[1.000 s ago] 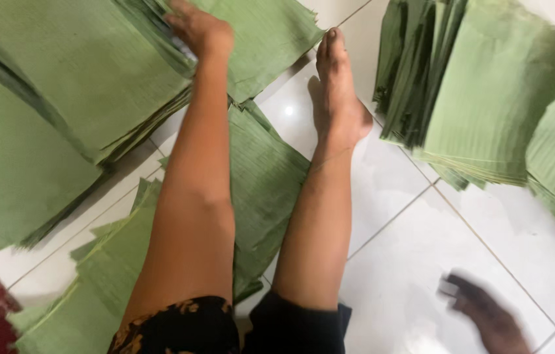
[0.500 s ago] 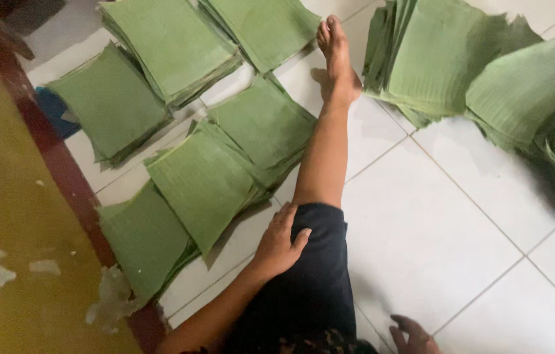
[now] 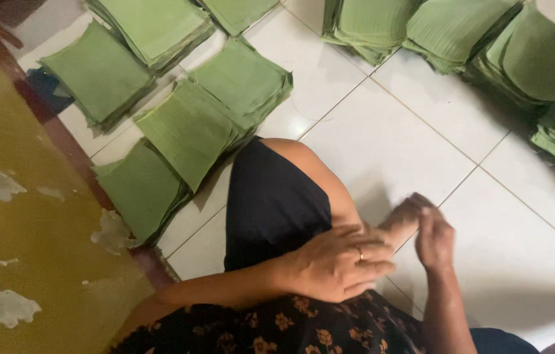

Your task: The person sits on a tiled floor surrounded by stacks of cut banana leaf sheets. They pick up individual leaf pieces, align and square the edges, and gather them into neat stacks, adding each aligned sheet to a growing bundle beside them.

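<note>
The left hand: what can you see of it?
The left hand lies palm down, fingers spread and pointing right, on the person's bent leg beside the dark shorts. A ring sits on one finger. It holds nothing. The right hand is close by, apart from it.

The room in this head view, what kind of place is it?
Probably a home floor used for handwork: white floor tiles, stacks of cut green leaf sheets laid out on them, and a worn, peeling yellow wall at the left.
</note>
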Demonstrator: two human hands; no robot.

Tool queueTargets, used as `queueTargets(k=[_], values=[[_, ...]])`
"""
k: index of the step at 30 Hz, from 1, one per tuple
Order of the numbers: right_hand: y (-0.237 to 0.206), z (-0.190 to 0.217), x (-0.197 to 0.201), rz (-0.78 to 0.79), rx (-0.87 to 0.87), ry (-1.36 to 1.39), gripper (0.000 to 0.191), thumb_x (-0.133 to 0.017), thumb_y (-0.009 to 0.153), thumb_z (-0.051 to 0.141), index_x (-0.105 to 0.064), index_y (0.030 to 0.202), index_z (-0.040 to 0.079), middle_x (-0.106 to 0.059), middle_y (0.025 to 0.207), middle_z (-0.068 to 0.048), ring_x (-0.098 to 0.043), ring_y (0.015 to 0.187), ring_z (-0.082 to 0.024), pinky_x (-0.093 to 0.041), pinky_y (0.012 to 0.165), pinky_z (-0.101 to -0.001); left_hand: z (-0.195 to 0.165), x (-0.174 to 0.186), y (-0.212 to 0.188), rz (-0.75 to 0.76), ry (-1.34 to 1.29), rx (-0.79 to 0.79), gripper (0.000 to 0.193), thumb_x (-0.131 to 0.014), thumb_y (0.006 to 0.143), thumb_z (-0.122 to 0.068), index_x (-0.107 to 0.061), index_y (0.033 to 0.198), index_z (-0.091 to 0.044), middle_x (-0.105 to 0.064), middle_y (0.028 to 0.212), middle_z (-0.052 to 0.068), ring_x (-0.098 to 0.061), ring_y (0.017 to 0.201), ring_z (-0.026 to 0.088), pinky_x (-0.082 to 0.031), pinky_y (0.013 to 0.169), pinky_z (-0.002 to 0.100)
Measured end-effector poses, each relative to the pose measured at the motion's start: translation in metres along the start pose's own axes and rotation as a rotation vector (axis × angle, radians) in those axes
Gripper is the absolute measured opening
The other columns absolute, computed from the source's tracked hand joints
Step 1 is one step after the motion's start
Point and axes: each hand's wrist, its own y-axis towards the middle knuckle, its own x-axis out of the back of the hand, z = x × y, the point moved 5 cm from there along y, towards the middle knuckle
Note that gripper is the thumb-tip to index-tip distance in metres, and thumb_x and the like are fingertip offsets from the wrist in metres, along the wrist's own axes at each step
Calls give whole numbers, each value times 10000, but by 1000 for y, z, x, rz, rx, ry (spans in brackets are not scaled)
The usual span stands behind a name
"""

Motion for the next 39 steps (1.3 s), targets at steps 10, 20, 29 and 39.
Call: queueTargets(k=[10, 20, 29, 39], values=[[-89, -89, -100, 670, -11, -721, 442, -383, 1030, 176, -432, 1412, -41, -705, 1036, -258, -705, 952, -417, -580, 836, -494, 68, 86, -51, -425, 63, 202, 251, -705, 982, -108, -677, 1227, -65, -744, 1203, 129, -753, 1093, 283, -611, 948, 377], [-161, -86, -51, 363, -355, -338, 427, -592, 903, 298, -653, 1258, 68, -681, 1267, -179, -632, 1192, -382, -483, 1028, -453, 412, 106, -92, -375, 591, 1011, 270, -682, 926, -181, -648, 1150, -35, -651, 1289, 180, -596, 1190, 383, -523, 942, 490], [-178, -108, -69, 327, -340, -541, 483, -639, 853, 409, -645, 1282, 188, -700, 1259, -78, -664, 1177, -322, -492, 1063, -454, 483, 49, -98, 56, 657, 1203, 262, -519, 988, -168, -619, 1205, -62, -694, 1174, 201, -701, 1075, 360, -580, 865, 474], [-181, -104, -69, 364, -510, -567, 487, -672, 825, 430, -664, 1281, 258, -717, 1261, -32, -656, 1196, -278, -509, 1038, -452, 469, 58, -79, -11, 788, 1105, 303, -560, 858, -185, -635, 1127, -67, -672, 1225, 169, -676, 1076, 409, -584, 792, 513]])
